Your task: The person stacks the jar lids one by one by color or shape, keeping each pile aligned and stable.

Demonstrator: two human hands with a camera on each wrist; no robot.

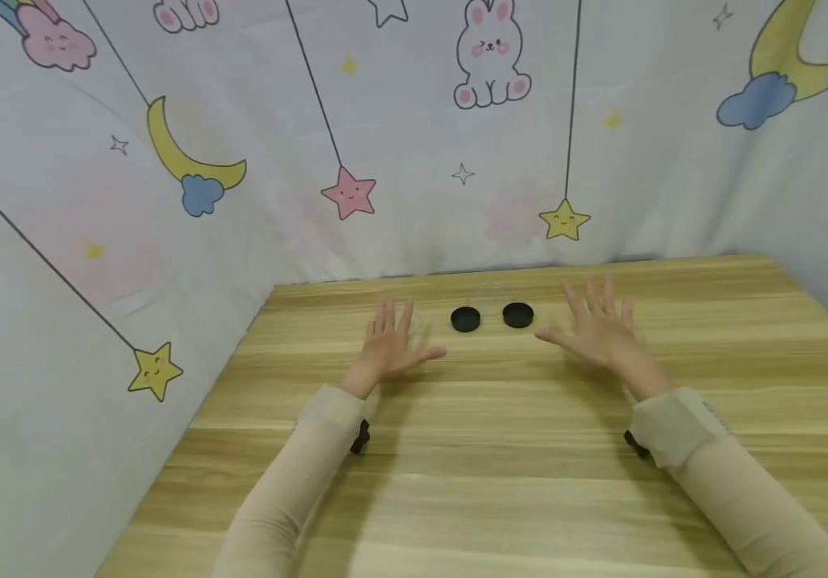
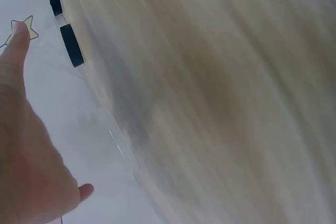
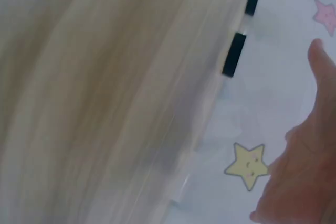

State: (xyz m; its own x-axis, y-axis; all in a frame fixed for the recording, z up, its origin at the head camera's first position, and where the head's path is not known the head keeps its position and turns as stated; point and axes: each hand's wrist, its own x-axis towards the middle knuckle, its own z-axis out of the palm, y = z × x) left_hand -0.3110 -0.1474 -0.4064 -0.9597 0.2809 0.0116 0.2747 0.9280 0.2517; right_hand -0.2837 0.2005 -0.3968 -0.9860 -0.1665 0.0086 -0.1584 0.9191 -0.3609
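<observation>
Two black round disc-like pieces, a left one [image 1: 465, 319] and a right one [image 1: 518, 315], lie side by side toward the back of the wooden table. A faint transparent object [image 1: 489, 297] shows just behind them; its kind is unclear. My left hand [image 1: 388, 347] is spread over the table to their left, fingers straight and thumb out. Beside its fingers is another see-through thing [image 1: 415, 323], partly hidden. To the right of the discs, my right hand [image 1: 598, 329] is likewise spread with nothing in it. Both wrist views show the palms apart from the discs.
The wooden tabletop [image 1: 472, 466] runs back to a white curtain [image 1: 414, 104] printed with stars, moons and a rabbit. The curtain also hangs along the left side. A clear edge [image 3: 181, 184] appears in the right wrist view, its object too faint to tell.
</observation>
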